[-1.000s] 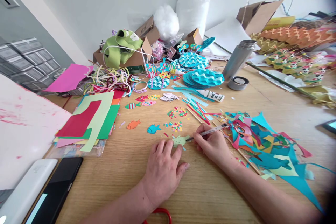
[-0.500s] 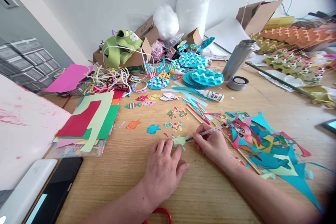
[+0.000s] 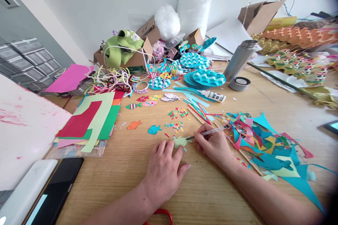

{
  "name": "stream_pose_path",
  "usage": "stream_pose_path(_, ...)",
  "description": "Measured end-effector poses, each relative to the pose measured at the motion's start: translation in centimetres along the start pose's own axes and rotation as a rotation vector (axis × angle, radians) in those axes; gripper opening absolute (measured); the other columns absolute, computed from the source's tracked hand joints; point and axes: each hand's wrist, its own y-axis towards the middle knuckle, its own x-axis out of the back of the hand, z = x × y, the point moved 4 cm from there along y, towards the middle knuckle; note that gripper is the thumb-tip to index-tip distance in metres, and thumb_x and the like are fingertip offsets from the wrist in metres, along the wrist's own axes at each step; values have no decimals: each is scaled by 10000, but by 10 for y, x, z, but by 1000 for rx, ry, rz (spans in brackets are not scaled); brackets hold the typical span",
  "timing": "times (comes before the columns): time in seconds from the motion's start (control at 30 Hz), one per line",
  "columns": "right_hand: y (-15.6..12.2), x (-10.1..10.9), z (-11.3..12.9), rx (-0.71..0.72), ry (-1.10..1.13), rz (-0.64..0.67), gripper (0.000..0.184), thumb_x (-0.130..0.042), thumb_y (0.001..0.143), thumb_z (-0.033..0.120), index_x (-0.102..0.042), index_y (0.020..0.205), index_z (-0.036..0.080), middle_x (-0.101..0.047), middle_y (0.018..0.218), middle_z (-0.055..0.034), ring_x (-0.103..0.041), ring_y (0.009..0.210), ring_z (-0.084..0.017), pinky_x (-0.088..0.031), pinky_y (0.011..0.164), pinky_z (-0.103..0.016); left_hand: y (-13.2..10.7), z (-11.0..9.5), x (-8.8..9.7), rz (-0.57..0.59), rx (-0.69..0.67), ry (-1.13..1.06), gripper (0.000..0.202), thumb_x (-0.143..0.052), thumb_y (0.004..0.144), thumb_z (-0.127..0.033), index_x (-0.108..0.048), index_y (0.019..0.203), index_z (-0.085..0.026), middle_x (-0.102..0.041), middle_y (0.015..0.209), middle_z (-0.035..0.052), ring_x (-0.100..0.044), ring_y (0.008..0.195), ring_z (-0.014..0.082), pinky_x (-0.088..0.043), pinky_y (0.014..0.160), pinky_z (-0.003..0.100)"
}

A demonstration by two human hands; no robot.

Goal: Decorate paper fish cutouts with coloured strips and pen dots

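While the spread left hand [image 3: 164,170] touches a dotted paper fish [image 3: 180,142], the right hand [image 3: 213,146] pinches a slim pen [image 3: 212,131].

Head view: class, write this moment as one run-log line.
left hand: at green cutout | right hand: holds pen, tip at cutout | nearby: blue fish, orange fish

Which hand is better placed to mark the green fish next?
Probably the right hand: it grips the pen, tip at the green fish. The left hand holds no tool and rests at the fish's edge.
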Motion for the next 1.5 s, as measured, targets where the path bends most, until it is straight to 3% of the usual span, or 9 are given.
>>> stream_pose_path(1.5, -2, 0, 5, -17, -28, 12, 188, -592, 767, 333, -484, 663, 220, -525, 432, 46, -470, 352, -106, -331, 368, -207, 1, 0, 1, -13, -6, 11, 415, -428, 923, -483, -532, 1246, -244, -512, 1209, 77, -442, 1083, 258, -420, 931, 464)
